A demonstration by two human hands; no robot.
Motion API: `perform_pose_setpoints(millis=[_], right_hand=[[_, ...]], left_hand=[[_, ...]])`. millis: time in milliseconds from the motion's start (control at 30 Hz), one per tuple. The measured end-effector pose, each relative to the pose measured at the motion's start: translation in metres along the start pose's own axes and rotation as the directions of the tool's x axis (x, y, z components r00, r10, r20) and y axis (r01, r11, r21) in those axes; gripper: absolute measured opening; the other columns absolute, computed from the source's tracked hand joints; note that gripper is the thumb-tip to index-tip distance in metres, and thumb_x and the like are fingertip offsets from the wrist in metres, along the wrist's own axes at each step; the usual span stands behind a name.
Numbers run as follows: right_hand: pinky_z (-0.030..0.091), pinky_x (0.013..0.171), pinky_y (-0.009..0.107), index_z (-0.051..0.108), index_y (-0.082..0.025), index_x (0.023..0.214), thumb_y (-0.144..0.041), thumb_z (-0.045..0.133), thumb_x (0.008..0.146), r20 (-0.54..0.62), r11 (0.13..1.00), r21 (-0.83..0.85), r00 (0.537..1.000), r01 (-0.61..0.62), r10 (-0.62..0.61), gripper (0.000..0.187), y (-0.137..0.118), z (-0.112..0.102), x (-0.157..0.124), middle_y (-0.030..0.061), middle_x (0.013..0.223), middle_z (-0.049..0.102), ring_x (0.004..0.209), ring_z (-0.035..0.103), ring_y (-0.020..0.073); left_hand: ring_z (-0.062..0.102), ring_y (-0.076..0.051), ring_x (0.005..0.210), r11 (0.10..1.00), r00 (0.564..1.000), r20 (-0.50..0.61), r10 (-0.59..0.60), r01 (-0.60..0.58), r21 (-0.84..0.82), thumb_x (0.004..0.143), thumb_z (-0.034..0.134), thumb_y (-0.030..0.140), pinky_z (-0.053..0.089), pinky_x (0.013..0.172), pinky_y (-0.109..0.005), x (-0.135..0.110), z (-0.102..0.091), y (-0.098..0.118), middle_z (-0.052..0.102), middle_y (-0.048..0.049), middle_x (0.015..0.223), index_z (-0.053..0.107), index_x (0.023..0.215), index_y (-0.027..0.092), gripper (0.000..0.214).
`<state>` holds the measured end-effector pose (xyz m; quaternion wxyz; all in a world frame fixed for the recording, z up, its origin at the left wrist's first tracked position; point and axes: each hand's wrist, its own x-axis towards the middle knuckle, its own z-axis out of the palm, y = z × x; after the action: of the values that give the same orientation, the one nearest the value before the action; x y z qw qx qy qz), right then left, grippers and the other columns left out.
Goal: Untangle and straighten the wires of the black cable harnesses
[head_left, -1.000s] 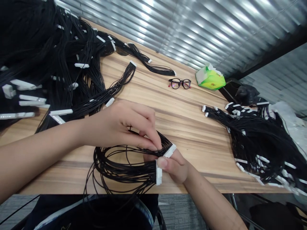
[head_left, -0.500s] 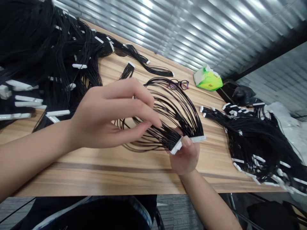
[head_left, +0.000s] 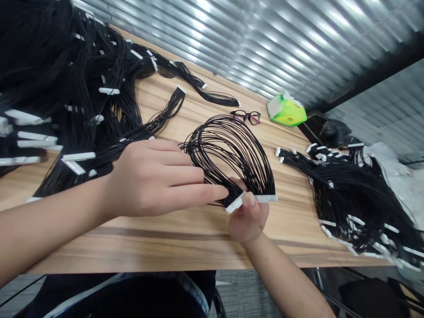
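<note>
A loop of thin black wires, a wire harness [head_left: 232, 150], arches above the wooden table [head_left: 205, 234] with a white connector at each end. My right hand [head_left: 248, 216] pinches both white connectors [head_left: 251, 201] together from below, thumb on top. My left hand [head_left: 159, 176] lies over the left side of the loop with its fingers stretched out flat along the wires, fingertips close to the left connector.
A big tangle of black harnesses [head_left: 66, 79] with white connectors fills the table's left and back. Another pile of harnesses [head_left: 351, 190] lies at the right. Glasses [head_left: 245, 116] and a green tissue pack [head_left: 286, 111] sit at the far edge by corrugated metal sheeting.
The harness was lifted off the table near its front edge and flipped up into an arch, carried rightward by my right hand. My left hand went from pinching the wires to lying flat on them.
</note>
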<state>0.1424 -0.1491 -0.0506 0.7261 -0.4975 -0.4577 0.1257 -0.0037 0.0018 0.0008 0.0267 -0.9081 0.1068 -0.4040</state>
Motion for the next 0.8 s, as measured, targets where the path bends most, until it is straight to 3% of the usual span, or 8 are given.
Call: perform_pose_setpoints(millis=[200, 300, 433, 567, 633, 700, 800], right_hand=[[0.057, 0.081, 0.04, 0.067, -0.026, 0.103, -0.038, 0.047, 0.097, 0.102, 0.994, -0.099, 0.994, 0.037, -0.026, 0.023, 0.006, -0.007, -0.003, 0.0054, 0.091, 0.066, 0.084, 0.067, 0.0232], [0.054, 0.069, 0.036, 0.066, -0.026, 0.093, -0.036, 0.046, 0.098, 0.187, 0.987, -0.151, 0.982, 0.052, -0.023, 0.023, 0.003, -0.009, -0.001, 0.0028, 0.077, 0.063, 0.07, 0.063, 0.0205], [0.044, 0.055, 0.033, 0.057, -0.025, 0.072, -0.037, 0.044, 0.1, 0.252, 0.981, -0.193, 0.967, 0.017, 0.033, 0.033, -0.003, -0.005, 0.003, 0.0001, 0.061, 0.055, 0.055, 0.054, 0.0176], [0.043, 0.05, 0.031, 0.057, -0.024, 0.074, -0.038, 0.042, 0.101, 0.171, 0.987, -0.155, 0.983, -0.037, 0.063, 0.034, -0.004, 0.001, 0.004, -0.0002, 0.06, 0.053, 0.052, 0.053, 0.0163], [0.04, 0.044, 0.028, 0.057, -0.024, 0.078, -0.039, 0.045, 0.1, 0.062, 0.992, -0.1, 0.995, -0.07, 0.077, 0.029, -0.004, 0.004, 0.005, -0.0015, 0.06, 0.052, 0.047, 0.049, 0.0144], [0.035, 0.038, 0.026, 0.056, -0.023, 0.081, -0.04, 0.05, 0.098, -0.026, 0.993, -0.062, 0.995, -0.1, 0.099, 0.025, -0.004, 0.007, 0.007, -0.0025, 0.06, 0.051, 0.044, 0.046, 0.0129], [0.034, 0.036, 0.025, 0.056, -0.022, 0.08, -0.041, 0.052, 0.097, -0.055, 0.992, -0.053, 0.992, -0.118, 0.115, 0.025, -0.002, 0.007, 0.008, -0.0022, 0.06, 0.054, 0.043, 0.047, 0.0123]], left_hand=[[0.061, -0.009, 0.062, 0.99, 0.995, 0.048, -0.091, 0.096, -0.102, 0.096, 0.061, 0.026, 0.042, 0.061, -0.025, 0.007, 0.0, 0.003, 0.07, 0.007, 0.073, 0.066, 0.105, 0.025, 0.01], [0.058, -0.009, 0.061, 0.983, 0.987, 0.099, -0.125, 0.137, -0.124, 0.097, 0.058, 0.025, 0.04, 0.059, -0.025, 0.015, -0.001, 0.005, 0.07, 0.0078, 0.074, 0.062, 0.091, 0.022, 0.008], [0.056, -0.012, 0.062, 0.996, 0.984, 0.154, -0.088, 0.091, -0.013, 0.096, 0.052, 0.021, 0.039, 0.056, -0.027, 0.019, 0.0, 0.006, 0.066, 0.0035, 0.072, 0.056, 0.081, 0.02, 0.016], [0.052, -0.013, 0.062, 0.997, 0.995, 0.079, -0.054, 0.057, -0.045, 0.094, 0.058, 0.029, 0.036, 0.055, -0.03, 0.014, -0.005, 0.002, 0.061, 0.0034, 0.066, 0.049, 0.07, 0.022, 0.027], [0.046, -0.012, 0.055, 0.987, 0.998, 0.046, -0.035, 0.042, -0.156, 0.093, 0.06, 0.034, 0.033, 0.053, -0.03, 0.012, -0.012, -0.001, 0.052, 0.0049, 0.055, 0.042, 0.062, 0.022, 0.038], [0.04, -0.01, 0.049, 0.952, 0.996, 0.081, -0.02, 0.044, -0.304, 0.096, 0.055, 0.035, 0.029, 0.05, -0.03, 0.013, -0.018, -0.003, 0.043, 0.0056, 0.048, 0.036, 0.058, 0.021, 0.045], [0.039, -0.008, 0.046, 0.908, 0.983, 0.12, -0.142, 0.178, -0.38, 0.101, 0.046, 0.032, 0.029, 0.049, -0.027, 0.014, -0.02, -0.003, 0.043, 0.0067, 0.05, 0.041, 0.062, 0.021, 0.04]])
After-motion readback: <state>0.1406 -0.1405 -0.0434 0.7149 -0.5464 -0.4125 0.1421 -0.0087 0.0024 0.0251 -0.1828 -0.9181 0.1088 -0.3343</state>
